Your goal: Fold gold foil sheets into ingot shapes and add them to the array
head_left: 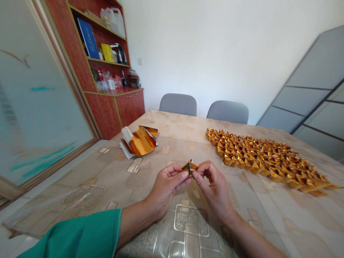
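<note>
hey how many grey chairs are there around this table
2: a left chair and a right chair, side by side across the table; others may be hidden or out of view.

The left hand (164, 188) and right hand (215, 184) pinch a folded piece of gold paper (189, 167) between thumbs and fingers, above the table (172, 125). A loose pile of gold sheets (143, 141) lies beyond the left hand. Rows of folded gold pieces (258, 157) lie packed together at right. Two gray chairs (177, 104) stand at the far edge; a wooden cabinet (103, 113) stands at back left.
</note>
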`<state>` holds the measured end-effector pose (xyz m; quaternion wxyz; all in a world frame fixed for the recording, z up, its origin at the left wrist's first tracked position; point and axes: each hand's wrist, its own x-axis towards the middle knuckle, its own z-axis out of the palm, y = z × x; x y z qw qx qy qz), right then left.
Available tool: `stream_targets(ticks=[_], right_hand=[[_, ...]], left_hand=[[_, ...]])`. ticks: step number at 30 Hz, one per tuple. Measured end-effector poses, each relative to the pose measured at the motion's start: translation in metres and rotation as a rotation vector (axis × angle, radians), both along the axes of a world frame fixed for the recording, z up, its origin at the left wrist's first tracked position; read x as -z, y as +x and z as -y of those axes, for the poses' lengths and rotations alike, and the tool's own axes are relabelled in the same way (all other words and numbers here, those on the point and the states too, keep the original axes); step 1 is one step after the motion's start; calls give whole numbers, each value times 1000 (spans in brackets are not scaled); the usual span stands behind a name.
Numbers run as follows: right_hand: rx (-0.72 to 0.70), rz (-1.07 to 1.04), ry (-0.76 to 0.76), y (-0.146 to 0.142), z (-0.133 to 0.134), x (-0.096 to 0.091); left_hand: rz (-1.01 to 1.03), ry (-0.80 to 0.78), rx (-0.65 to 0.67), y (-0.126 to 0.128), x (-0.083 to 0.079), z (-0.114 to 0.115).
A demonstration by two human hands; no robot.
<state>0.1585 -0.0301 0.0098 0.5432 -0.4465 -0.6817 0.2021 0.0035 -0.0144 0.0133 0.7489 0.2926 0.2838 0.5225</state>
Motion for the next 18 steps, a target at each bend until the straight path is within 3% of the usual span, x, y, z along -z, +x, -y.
stream_targets(ticks=[8, 18], right_hand=[[-37, 4, 12, -2, -1, 0], [-144, -304, -223, 2, -3, -1]], left_hand=[[-38, 12, -11, 2, 1, 1], [105, -20, 39, -1, 2, 1]])
